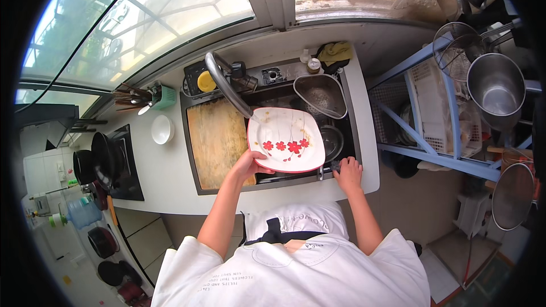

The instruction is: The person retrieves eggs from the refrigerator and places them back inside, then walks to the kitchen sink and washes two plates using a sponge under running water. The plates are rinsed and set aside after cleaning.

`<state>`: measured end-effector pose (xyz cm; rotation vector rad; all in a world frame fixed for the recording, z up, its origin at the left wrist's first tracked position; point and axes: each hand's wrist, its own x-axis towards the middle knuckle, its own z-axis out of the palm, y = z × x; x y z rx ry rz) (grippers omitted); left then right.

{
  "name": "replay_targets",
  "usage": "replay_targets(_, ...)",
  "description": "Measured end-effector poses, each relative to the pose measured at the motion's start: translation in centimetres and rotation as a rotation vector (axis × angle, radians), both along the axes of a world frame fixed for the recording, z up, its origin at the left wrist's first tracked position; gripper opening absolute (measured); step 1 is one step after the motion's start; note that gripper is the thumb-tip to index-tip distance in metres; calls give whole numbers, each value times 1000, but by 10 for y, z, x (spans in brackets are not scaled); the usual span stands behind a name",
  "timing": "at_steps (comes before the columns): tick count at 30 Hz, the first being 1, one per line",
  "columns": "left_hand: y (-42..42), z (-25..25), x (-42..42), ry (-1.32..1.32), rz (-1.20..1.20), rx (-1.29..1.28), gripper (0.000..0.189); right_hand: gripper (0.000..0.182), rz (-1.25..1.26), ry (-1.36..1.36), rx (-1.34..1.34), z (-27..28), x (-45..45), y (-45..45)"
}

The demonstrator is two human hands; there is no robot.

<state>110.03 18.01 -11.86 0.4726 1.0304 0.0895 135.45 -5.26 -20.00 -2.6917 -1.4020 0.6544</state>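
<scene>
My left hand point(249, 166) grips the lower left edge of a white squarish plate point(283, 128) with a red rim and red flowers. Brownish food residue marks the plate's surface. It is tilted over the sink, under the curved metal faucet point(226, 85), and water appears to fall on its upper left part. My right hand point(349, 173) is at the sink's front right edge, its thumb and fingers against a dark mesh scouring pad point(335, 166). Whether they grip the pad is unclear. Behind the plate, a metal bowl point(332, 143) sits in the dark sink, partly hidden.
A wooden board point(216, 145) covers the sink's left part. A triangular metal strainer point(322, 94) stands at the back right corner. On the left counter are a white bowl point(162, 129) and a green utensil holder point(164, 97). A blue rack point(452, 94) with pots stands to the right.
</scene>
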Motion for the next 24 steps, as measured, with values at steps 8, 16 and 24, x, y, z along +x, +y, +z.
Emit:
replay_targets(8,-26,-19,-5,-136,147,-214,36,36,-12,99,85,9,9,-13)
replay_targets(16,-48,-36,-14,-193,130,-217,42,32,-198,237,330,38,5,-23)
replay_targets(24,-45,-14,-14,-227,83,-178,43,37,-99,362,578,110,-23,78)
